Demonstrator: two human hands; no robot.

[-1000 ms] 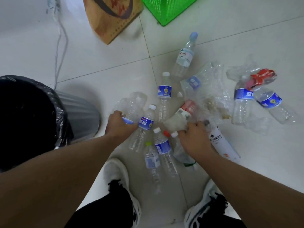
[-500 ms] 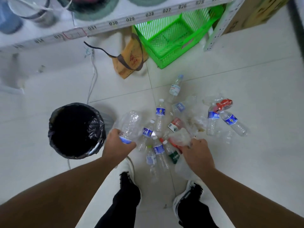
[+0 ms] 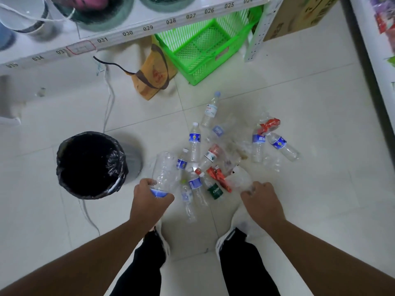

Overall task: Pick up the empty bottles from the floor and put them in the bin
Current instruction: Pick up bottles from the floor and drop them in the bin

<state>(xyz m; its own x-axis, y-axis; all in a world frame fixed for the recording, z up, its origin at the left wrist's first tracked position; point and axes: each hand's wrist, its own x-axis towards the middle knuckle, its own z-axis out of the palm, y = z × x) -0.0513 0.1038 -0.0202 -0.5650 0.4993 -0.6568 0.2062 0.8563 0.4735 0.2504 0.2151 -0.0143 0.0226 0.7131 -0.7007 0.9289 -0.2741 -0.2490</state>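
My left hand is shut on a large clear crumpled bottle with a blue label, lifted off the floor. My right hand is shut on a second clear crushed bottle, also raised. Below and beyond my hands, several empty bottles with blue, red and green labels lie scattered on the tiled floor. The bin, grey with a black bag liner, stands to the left of the left hand with its mouth open.
A green plastic crate and a brown paper bag sit under a white numbered shelf at the back. A white cable runs down the floor past the bin. My two feet stand right below the pile.
I have risen from a crouch, so the view is higher and wider. Both hands lifted a bottle each off the floor and drew back toward me; the bin's whole mouth now shows.
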